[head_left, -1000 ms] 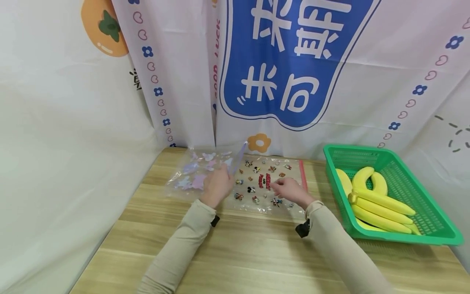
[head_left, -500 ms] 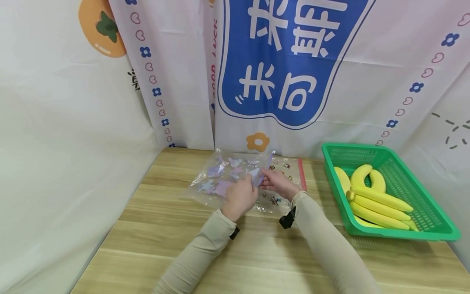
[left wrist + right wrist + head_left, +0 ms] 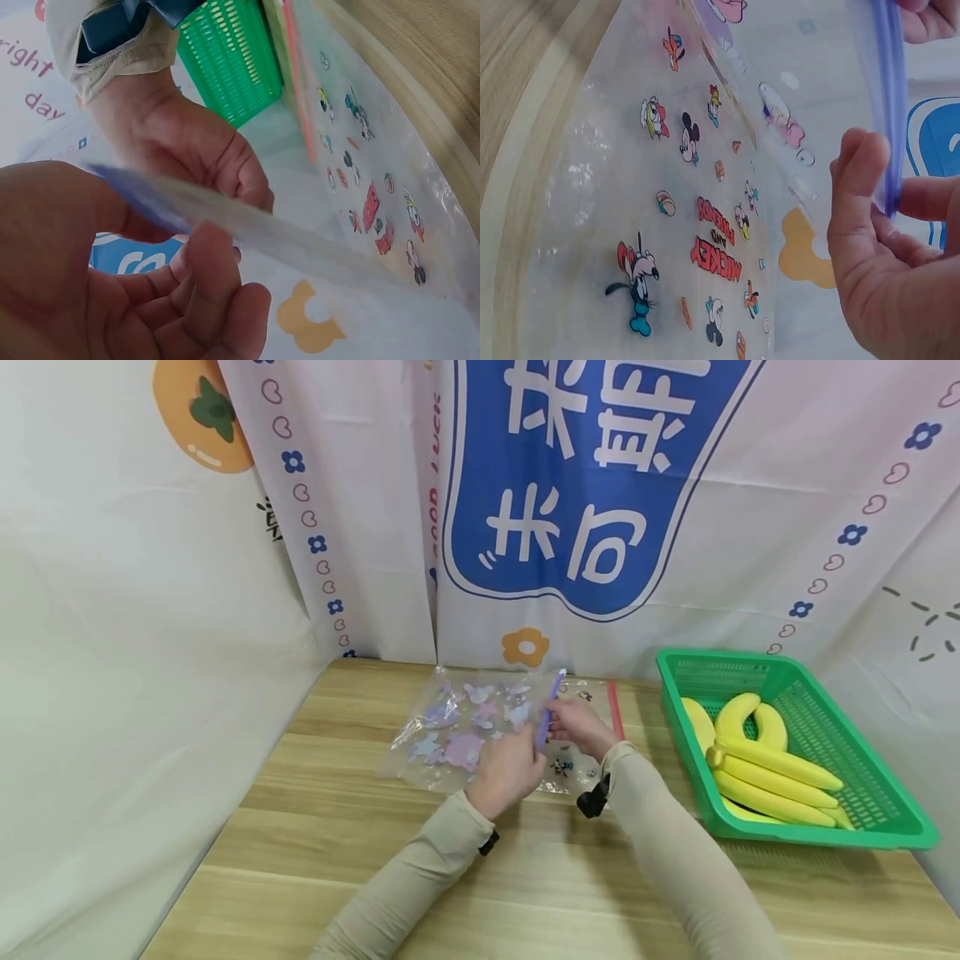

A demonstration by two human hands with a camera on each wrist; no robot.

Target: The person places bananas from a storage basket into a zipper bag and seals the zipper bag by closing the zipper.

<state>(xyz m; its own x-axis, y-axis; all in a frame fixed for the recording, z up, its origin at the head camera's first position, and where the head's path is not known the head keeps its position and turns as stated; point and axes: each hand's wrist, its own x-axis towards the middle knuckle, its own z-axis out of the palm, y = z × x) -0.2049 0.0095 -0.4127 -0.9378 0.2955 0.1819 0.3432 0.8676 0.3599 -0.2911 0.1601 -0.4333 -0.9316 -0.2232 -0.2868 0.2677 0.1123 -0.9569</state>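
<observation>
Left of the green basket [image 3: 825, 841], the purple-edged bag [image 3: 467, 718] overlaps the cartoon-printed bag [image 3: 675, 217], which lies flat on the wooden surface [image 3: 247, 852]. The left hand [image 3: 510, 772] and right hand [image 3: 581, 727] both pinch the purple strip [image 3: 890, 90], the edge facing the basket, holding it raised above the cartoon-printed bag. Yellow bananas [image 3: 780, 785] sit inside the basket.

Holding the upper bag [image 3: 457, 720] with left hand [image 3: 508, 772] and, to its right, right hand [image 3: 583, 727], partly over the lower bag [image 3: 667, 240] on the table [image 3: 300, 827]; having the basket [image 3: 825, 840] to the right, bananas [image 3: 780, 766] inside; facing the cloth [image 3: 375, 568] behind.
</observation>
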